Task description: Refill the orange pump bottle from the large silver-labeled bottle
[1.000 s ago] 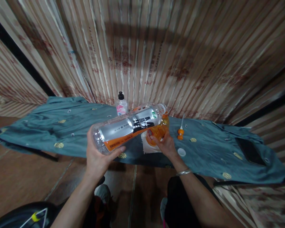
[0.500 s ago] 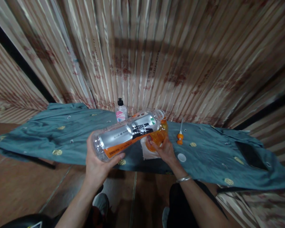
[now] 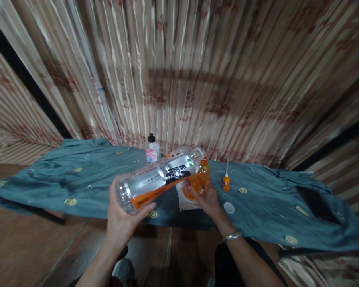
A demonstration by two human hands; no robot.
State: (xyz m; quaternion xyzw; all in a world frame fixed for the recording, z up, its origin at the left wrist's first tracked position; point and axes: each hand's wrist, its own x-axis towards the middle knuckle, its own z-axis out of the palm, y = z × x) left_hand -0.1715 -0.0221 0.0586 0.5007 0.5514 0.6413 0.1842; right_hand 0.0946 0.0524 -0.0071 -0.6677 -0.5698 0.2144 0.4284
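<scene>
Left hand point(image 3: 121, 219) grips tilted clear bottle point(image 3: 158, 181), mouth rightward at top of orange bottle point(image 3: 200, 181) clasped by right hand point(image 3: 208, 198).

My clear silver-labelled plastic bottle point(image 3: 155, 181) hides most of my left fingers point(image 3: 148, 208) and part of the translucent orange bottle point(image 3: 200, 181).
</scene>
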